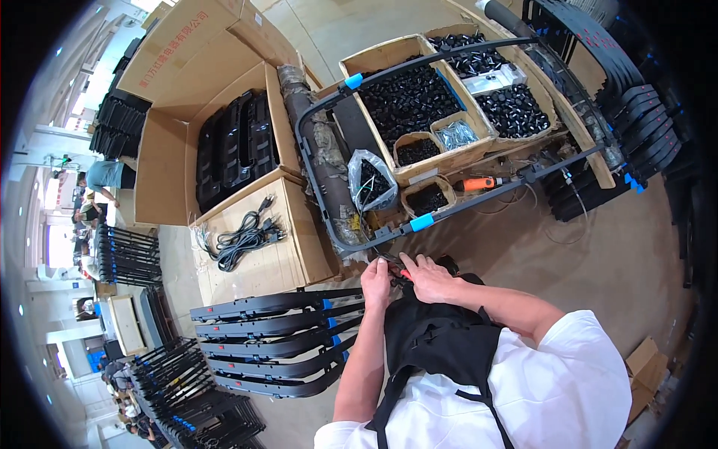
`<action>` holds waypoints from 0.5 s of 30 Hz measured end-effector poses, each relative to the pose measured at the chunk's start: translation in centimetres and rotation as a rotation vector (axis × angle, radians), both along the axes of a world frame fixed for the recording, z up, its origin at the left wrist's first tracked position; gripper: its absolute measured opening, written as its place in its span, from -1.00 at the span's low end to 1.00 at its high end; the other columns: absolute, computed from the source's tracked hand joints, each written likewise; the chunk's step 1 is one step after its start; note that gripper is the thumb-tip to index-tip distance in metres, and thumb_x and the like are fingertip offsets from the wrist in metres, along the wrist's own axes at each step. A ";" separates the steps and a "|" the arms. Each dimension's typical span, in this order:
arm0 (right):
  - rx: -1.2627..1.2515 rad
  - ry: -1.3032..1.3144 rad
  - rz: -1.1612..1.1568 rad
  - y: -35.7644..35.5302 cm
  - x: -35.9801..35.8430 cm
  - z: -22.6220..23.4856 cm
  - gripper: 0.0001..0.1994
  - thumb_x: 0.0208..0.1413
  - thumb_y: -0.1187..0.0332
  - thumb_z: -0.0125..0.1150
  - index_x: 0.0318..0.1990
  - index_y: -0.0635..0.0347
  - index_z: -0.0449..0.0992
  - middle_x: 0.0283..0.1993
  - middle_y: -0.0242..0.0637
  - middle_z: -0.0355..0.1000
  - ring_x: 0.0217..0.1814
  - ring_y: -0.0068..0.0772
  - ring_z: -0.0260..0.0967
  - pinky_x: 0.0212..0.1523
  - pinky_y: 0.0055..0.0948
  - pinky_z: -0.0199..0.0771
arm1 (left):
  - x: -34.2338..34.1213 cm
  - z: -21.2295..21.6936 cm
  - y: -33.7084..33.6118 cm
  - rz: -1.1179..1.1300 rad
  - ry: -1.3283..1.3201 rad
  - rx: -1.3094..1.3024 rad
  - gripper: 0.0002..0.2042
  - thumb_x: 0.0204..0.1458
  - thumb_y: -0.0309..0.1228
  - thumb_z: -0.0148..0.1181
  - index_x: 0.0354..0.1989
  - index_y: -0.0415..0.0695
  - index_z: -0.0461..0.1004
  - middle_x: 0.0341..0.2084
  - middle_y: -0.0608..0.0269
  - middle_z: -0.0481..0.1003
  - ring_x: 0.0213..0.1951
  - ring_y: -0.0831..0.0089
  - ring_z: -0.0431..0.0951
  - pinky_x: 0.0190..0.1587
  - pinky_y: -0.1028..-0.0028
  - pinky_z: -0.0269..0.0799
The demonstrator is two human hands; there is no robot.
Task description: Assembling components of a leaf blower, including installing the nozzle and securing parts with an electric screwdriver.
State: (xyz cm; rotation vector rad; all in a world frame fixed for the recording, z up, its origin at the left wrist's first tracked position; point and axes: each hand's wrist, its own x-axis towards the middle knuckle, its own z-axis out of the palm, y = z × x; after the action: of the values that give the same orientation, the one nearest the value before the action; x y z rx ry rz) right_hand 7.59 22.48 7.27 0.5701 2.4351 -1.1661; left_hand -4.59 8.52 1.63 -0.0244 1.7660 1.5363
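Fingers of both hands bunch together at the near edge of the black frame (441,213), and I see the left hand (376,283) curled beside the right hand (428,277), which pinches a small red-handled tool (404,274) (its tip is hidden, so I cannot tell what it bites). That frame lies tilted across the tabletop (598,161), over cardboard boxes of black parts (407,101). An orange tool (479,183) rests beyond it; stacked black frames (277,344) sit to my left.

Frame (449,135) on boxes of small parts (407,97), cable-topped carton (254,247) left, stacked frames (277,344) nearer.
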 end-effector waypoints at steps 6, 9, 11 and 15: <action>0.101 0.099 0.184 1.2 0.0 -0.1 -0.09 0.06 0.40 0.23 0.59 0.29 -0.05 0.22 0.25 0.31 0.25 0.29 0.35 0.26 0.11 0.42 | 0.6 -1.4 0.4 0.090 0.107 -0.028 -0.69 0.48 -0.28 -0.05 -0.05 -0.24 0.58 -0.38 0.40 0.55 -0.38 0.62 0.48 -0.28 0.51 0.46; 0.125 0.103 0.181 1.6 0.1 0.3 -0.04 0.02 0.33 0.27 0.60 0.23 -0.06 0.21 0.26 0.31 0.23 0.29 0.36 0.23 0.17 0.41 | 0.6 -1.2 0.8 0.094 0.090 -0.015 -0.69 0.49 -0.29 -0.07 -0.01 -0.25 0.57 -0.33 0.40 0.56 -0.36 0.61 0.47 -0.27 0.50 0.45; 0.079 0.026 0.150 2.0 0.0 1.7 0.00 -0.01 0.26 0.32 0.61 0.13 -0.06 0.19 0.27 0.33 0.28 0.32 0.33 0.26 0.19 0.39 | 0.7 -1.4 1.0 0.113 0.083 0.009 -0.69 0.49 -0.30 -0.07 -0.01 -0.25 0.56 -0.30 0.39 0.56 -0.34 0.61 0.47 -0.25 0.49 0.46; -0.050 0.011 0.066 1.7 -0.3 2.3 0.02 -0.01 0.19 0.36 0.61 0.05 -0.07 0.16 0.31 0.36 0.28 0.37 0.36 0.27 0.15 0.41 | -0.5 -2.9 -0.5 0.017 0.101 0.039 -0.70 0.50 -0.28 -0.08 0.07 -0.25 0.51 -0.13 0.26 0.61 -0.13 0.49 0.60 0.00 0.39 0.57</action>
State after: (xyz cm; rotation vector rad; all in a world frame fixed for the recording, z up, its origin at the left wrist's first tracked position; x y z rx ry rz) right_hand 7.33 24.22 9.54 0.4656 2.4077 -1.2025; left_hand -5.10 7.97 -1.22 0.0596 1.8179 1.6090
